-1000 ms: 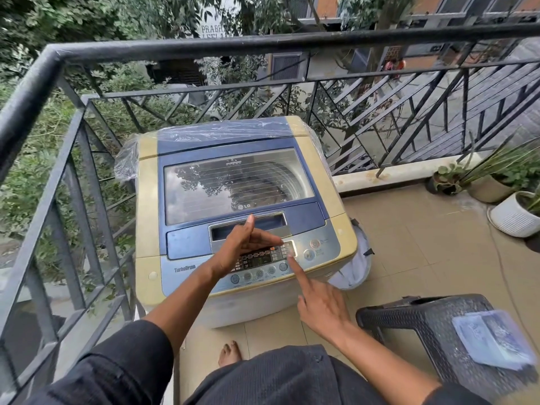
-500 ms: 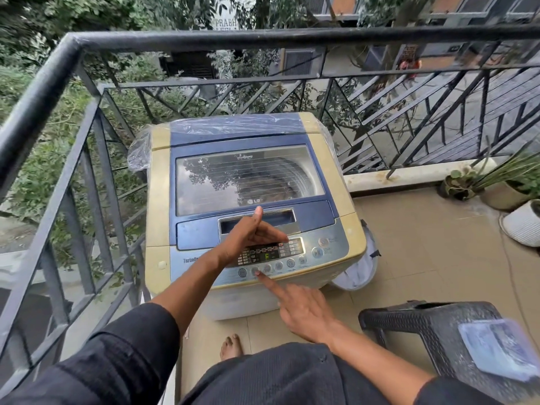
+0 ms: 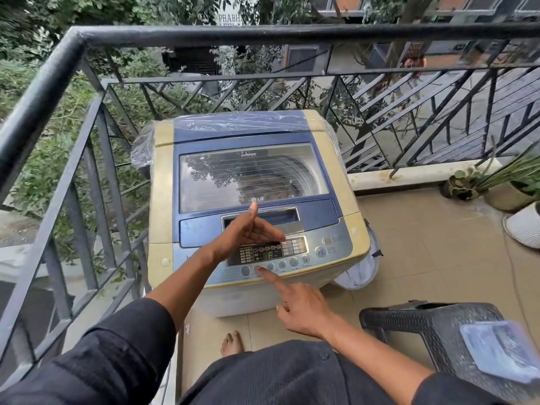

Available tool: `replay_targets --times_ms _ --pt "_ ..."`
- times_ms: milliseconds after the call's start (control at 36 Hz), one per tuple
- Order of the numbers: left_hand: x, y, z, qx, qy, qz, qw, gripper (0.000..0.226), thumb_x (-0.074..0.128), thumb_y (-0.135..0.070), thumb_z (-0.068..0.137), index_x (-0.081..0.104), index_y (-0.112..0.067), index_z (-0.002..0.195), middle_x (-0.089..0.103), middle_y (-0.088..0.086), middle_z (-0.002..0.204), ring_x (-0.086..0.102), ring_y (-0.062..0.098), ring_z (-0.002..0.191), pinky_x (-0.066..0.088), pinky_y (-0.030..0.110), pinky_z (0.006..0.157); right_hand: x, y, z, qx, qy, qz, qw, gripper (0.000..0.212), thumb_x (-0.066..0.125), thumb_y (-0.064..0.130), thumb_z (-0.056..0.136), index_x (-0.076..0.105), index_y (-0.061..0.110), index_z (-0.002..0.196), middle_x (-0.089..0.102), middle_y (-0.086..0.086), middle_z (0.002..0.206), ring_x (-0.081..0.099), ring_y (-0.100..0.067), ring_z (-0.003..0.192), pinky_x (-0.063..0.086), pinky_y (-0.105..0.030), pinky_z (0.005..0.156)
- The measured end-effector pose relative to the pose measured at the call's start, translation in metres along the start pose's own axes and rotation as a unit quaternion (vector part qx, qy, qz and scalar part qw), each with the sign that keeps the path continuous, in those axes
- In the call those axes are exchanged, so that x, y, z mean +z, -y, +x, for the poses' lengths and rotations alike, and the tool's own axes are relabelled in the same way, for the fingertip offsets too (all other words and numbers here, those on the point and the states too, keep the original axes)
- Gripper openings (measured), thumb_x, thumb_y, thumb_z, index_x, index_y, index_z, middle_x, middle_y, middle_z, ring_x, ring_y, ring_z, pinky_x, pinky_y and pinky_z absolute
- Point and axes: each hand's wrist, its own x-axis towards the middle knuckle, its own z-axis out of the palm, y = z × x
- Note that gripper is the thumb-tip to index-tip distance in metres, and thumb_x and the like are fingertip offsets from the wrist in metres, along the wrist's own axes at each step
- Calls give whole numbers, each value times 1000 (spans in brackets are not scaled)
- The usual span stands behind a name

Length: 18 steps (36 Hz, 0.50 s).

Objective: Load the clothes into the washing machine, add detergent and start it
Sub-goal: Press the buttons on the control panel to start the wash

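Standing mid-frame with its lid down, the washing machine [image 3: 251, 200] is looking heavy and rigid, wanting only light fingertip presses: the right hand [image 3: 304, 308] is poking a panel button with its forefinger while the left hand [image 3: 248, 229] is hovering loosely open.

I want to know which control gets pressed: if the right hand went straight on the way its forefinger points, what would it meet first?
The right hand would likely meet the second round button from the left on the washing machine; it seems already touching.
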Motion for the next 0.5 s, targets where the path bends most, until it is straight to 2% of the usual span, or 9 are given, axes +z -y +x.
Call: replay_targets --times_ms 167,500 --pt "1 -3 1 -7 -1 -7 1000 96 3 -58 108 73 7 116 75 21 120 69 33 121 41 55 118 0 -3 2 3 19 26 999 108 55 16 85 -13 72 146 63 0 60 64 -21 58 63 -45 77" --pt "1 -4 1 -5 -5 -3 1000 96 3 -58 108 74 7 115 75 20 119 69 33 120 42 54 117 2 -1 3 5 10 -9 1000 111 58 16 84 -18 68 148 63 -3 63 65 -28 62 63 -47 77"
